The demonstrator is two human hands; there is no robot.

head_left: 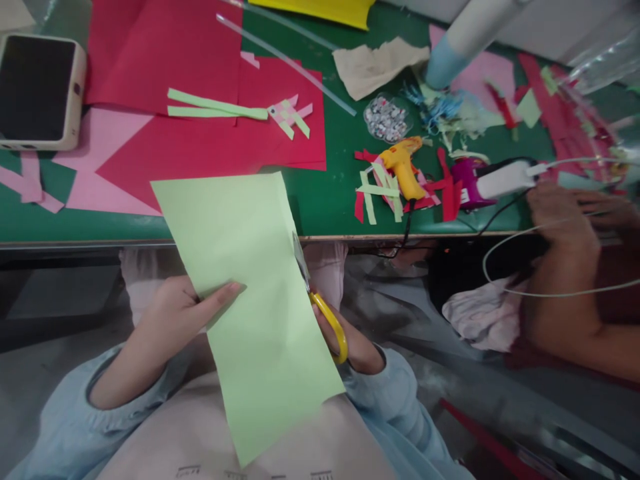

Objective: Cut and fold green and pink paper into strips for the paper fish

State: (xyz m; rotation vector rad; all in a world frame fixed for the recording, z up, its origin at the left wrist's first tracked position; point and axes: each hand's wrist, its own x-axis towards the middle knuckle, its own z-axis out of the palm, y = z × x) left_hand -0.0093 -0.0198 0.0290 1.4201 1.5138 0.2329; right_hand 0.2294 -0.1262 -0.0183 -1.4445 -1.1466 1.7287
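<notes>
Here's the green sheet at the near edge of the desk, long axis running near to far, left hand pinching its left side, right hand gripping yellow-handled scissors at its right long edge.

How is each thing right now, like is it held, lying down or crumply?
Green paper: held in left hand
Scissors: held in right hand, blades at the green paper's edge
Phone: screen dark
Glue gun: lying on paper scraps
Paper fish: lying on red paper
Beige scrap: crumpled
</notes>
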